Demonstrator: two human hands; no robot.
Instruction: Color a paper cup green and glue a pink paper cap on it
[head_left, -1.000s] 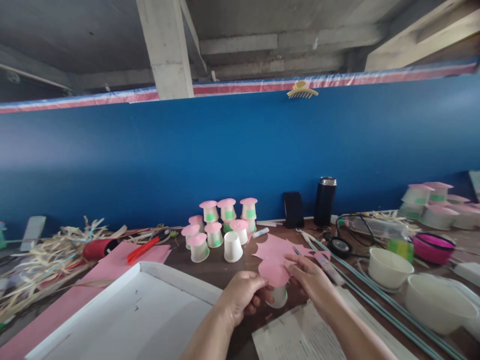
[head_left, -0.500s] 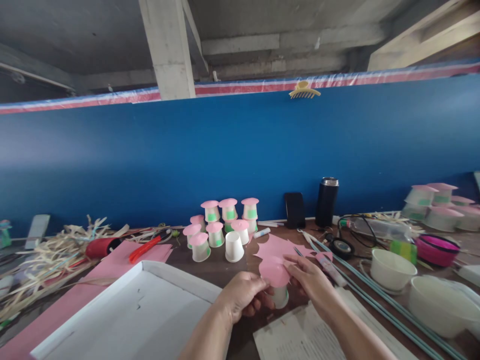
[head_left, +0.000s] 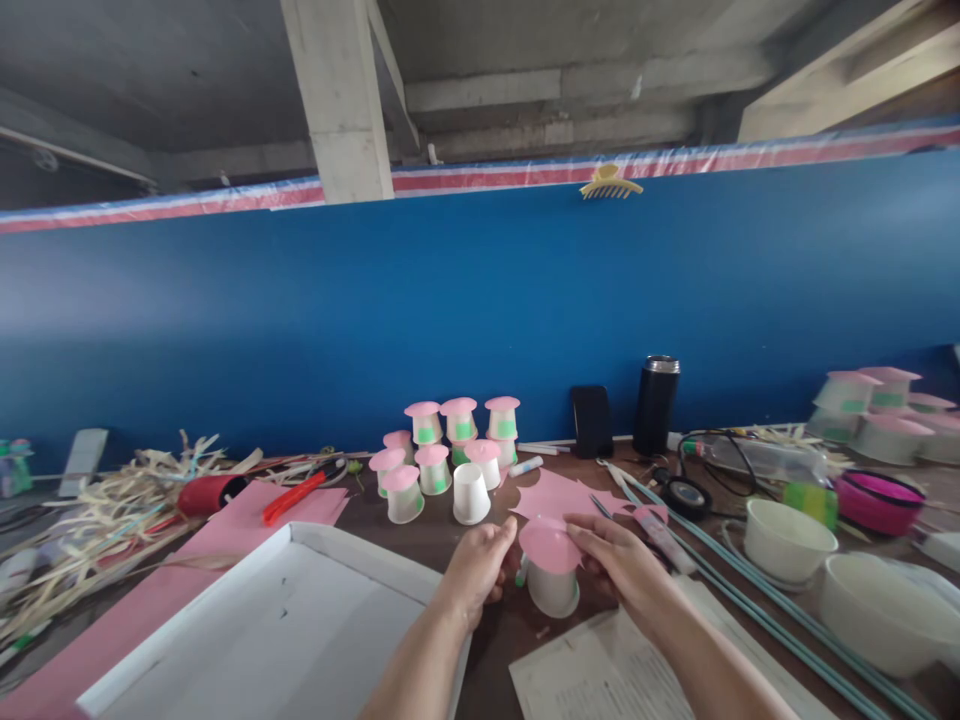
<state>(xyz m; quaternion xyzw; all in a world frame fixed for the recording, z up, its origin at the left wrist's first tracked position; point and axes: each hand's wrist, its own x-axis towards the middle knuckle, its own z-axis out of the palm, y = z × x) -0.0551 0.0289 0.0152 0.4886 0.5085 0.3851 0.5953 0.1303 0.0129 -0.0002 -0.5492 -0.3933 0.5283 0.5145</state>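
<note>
An upturned white paper cup point(head_left: 553, 590) stands on the brown table with a pink paper disc point(head_left: 550, 549) lying on its base. My right hand point(head_left: 617, 565) pinches the disc's right edge, fingers closed on it. My left hand point(head_left: 480, 563) sits just left of the cup, fingers loosely curled near the cup's side; whether it touches is unclear. Behind the cup lies a pink paper scrap with cut-out edges point(head_left: 559, 494).
A cluster of finished pink-topped cups point(head_left: 450, 450) and one plain cup point(head_left: 470, 494) stand behind. A white tray point(head_left: 262, 625) lies left, pink sheet point(head_left: 247, 510), straw point(head_left: 97, 515). White bowls point(head_left: 791, 538), thin green rods point(head_left: 735, 590), a black flask point(head_left: 655, 405) and printed paper point(head_left: 592, 675) lie right.
The cup went from held in my left hand to standing on the table; my left hand let go and opened a little, while my right hand kept the disc on top.
</note>
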